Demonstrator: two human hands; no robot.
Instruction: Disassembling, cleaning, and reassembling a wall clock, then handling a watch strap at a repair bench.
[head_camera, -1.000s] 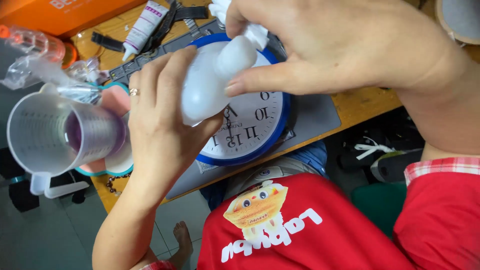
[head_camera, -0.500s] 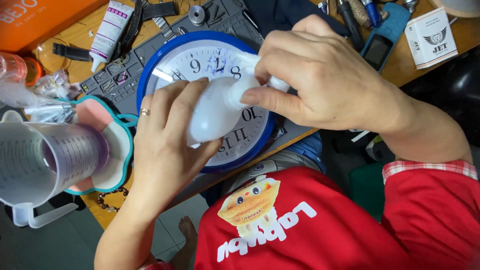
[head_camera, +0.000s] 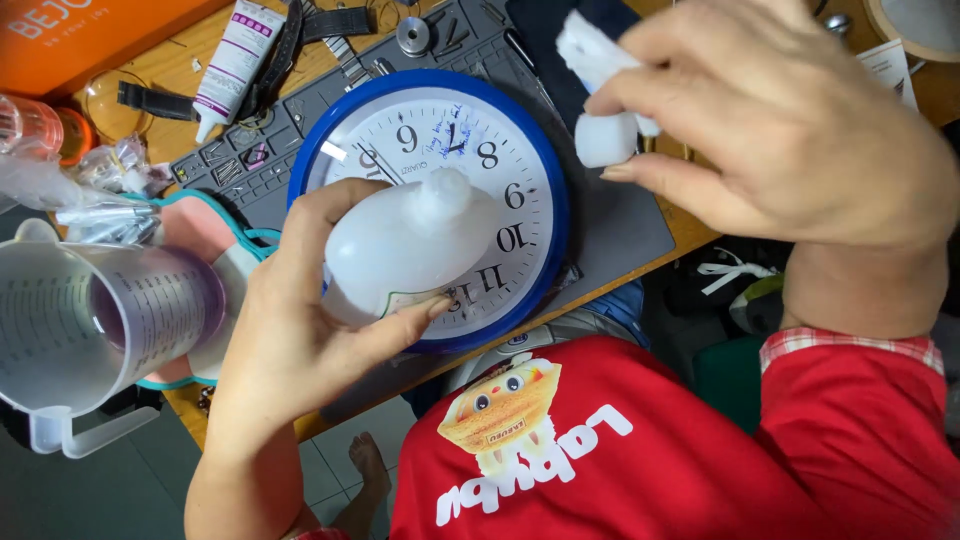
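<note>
The left hand is clamped round a white bottle, hiding part of the clock; the right hand pinches its cap (and a half-hidden white tissue).

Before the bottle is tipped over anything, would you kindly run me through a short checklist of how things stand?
1. Cap off the bottle: ok. The white cap sits in the right hand, apart from the bare spout.
2. Bottle secure: ok. The left hand wraps the white bottle with a full grip.
3. Bottle upright: not ok. It lies tilted over the clock.
4. Cloth ready: ok. A white wad is pinched in the right hand with the cap.
5. Liquid left in the bottle: cannot tell, the plastic is cloudy.
6. Measuring jug out of the way: ok, it stands off to the side.
</note>
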